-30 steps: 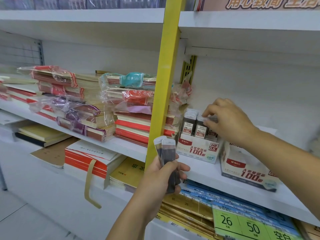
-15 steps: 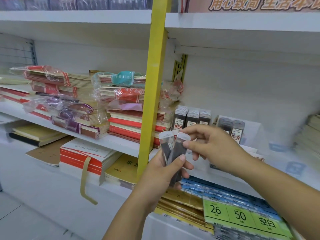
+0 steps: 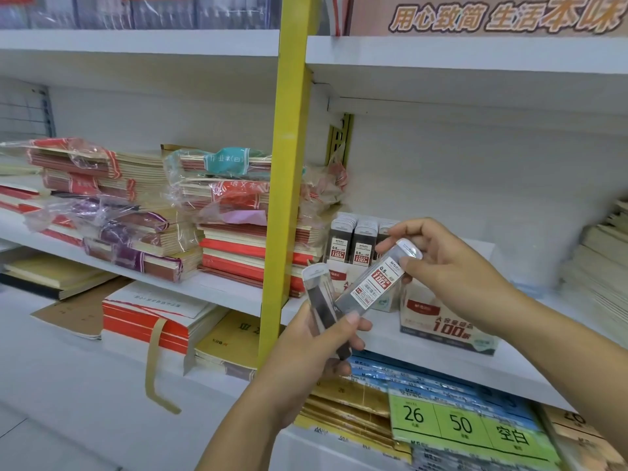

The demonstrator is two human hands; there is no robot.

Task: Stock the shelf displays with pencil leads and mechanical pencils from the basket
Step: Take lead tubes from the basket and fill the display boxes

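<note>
My right hand (image 3: 455,273) pinches the top cap of a clear lead case (image 3: 375,285) between thumb and fingers. The case is tilted, with its cap up to the right and its red and white label facing me. Its low end lies at the thumb of my left hand (image 3: 306,355). My left hand is curled round a second lead case (image 3: 319,297), which stands nearly upright with its white cap on top. Both hands are close together in front of the white shelf (image 3: 509,365). Just behind them on that shelf is a display box (image 3: 339,278) with more lead cases (image 3: 353,243) standing in rows inside it. A second display box (image 3: 445,321) sits beside it on the right, with big red numbers on its front. A yellow post (image 3: 289,164) runs up and down just left of my hands. To the left of the post are piles of notebooks (image 3: 238,253), some wrapped in clear plastic. On the shelf below my hands are blue and gold packs with a green price tag (image 3: 462,424) in front.
</note>
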